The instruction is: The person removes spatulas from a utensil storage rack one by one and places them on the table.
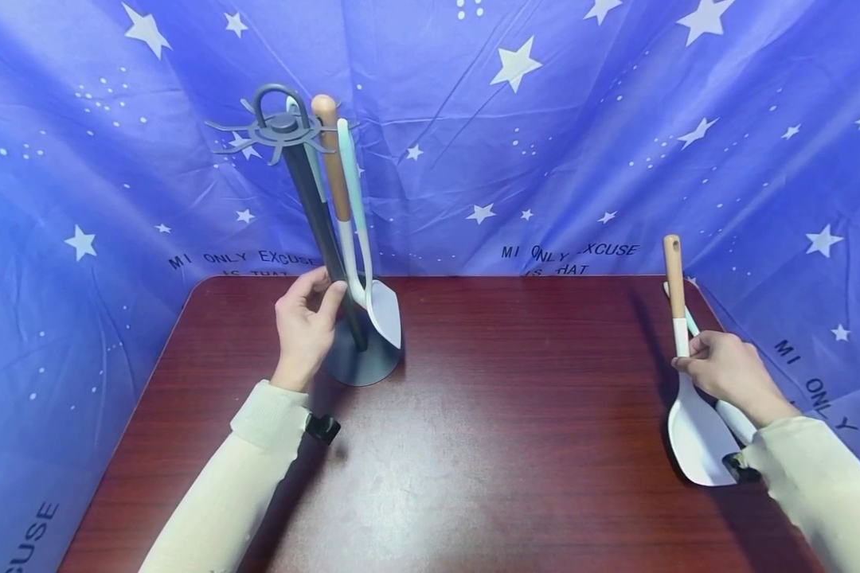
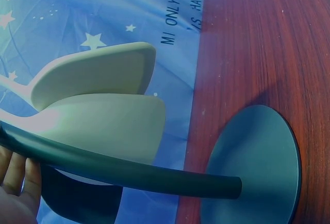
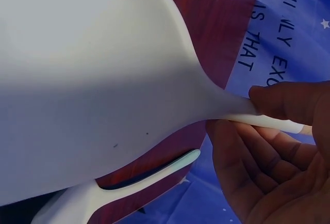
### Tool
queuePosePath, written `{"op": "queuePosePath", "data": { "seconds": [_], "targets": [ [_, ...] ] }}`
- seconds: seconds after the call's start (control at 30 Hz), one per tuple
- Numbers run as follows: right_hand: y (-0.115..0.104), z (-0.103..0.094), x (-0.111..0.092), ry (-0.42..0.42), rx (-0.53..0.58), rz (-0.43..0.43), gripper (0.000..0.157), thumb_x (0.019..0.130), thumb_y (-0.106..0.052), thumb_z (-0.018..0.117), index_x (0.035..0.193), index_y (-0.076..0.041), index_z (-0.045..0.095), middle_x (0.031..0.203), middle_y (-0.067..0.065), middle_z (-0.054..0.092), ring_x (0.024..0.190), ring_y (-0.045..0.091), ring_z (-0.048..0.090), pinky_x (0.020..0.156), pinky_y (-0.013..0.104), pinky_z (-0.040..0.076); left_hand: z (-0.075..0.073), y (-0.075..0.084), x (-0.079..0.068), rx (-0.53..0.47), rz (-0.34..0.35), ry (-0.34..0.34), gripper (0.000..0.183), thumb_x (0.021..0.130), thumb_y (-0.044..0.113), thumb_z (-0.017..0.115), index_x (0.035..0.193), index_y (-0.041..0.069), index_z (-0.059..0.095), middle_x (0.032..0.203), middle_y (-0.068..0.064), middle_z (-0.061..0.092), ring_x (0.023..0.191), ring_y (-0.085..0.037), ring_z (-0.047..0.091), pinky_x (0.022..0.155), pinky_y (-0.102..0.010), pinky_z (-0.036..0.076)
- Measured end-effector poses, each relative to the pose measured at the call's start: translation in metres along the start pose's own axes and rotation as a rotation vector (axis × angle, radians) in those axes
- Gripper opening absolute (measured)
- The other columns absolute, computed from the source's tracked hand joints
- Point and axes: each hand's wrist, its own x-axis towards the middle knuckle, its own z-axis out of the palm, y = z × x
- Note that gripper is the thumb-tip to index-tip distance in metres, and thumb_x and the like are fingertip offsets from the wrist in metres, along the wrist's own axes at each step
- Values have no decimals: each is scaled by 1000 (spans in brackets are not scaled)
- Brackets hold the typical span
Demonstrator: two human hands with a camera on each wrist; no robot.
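Note:
My left hand (image 1: pixel 306 322) holds the dark pole (image 2: pixel 103 164) of a utensil stand, thumb and fingers about its lower half. From the stand's hooked top (image 1: pixel 283 127) hang several white-headed utensils, among them one with a wooden handle (image 1: pixel 333 159) and one with a mint handle (image 1: pixel 351 171). At the right, my right hand (image 1: pixel 734 370) pinches the white neck of a broad spatula (image 1: pixel 695 438) whose wooden handle points up and away. The right wrist view shows the thumb above that neck and the fingers under it. Behind it lies a mint-handled white utensil (image 3: pixel 103 195), partly hidden.
The stand's round dark base (image 1: pixel 365 366) rests on the red-brown table (image 1: pixel 516 446), left of the middle. A blue star-patterned curtain (image 1: pixel 444 103) hangs behind the table and along both sides.

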Motion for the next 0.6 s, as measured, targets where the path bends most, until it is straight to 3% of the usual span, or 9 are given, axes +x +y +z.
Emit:
{"op": "queuePosePath", "data": {
  "seconds": [0.6],
  "targets": [
    [9, 6, 3, -53, -11, 50, 23, 80, -24, 72, 81, -4, 62, 69, 3, 63, 66, 29, 55, 49, 31, 36, 0, 0, 1, 13, 3, 1, 19, 84, -8, 66, 101, -16, 64, 85, -29, 66, 73, -7, 59, 68, -18, 49]
  ]
}}
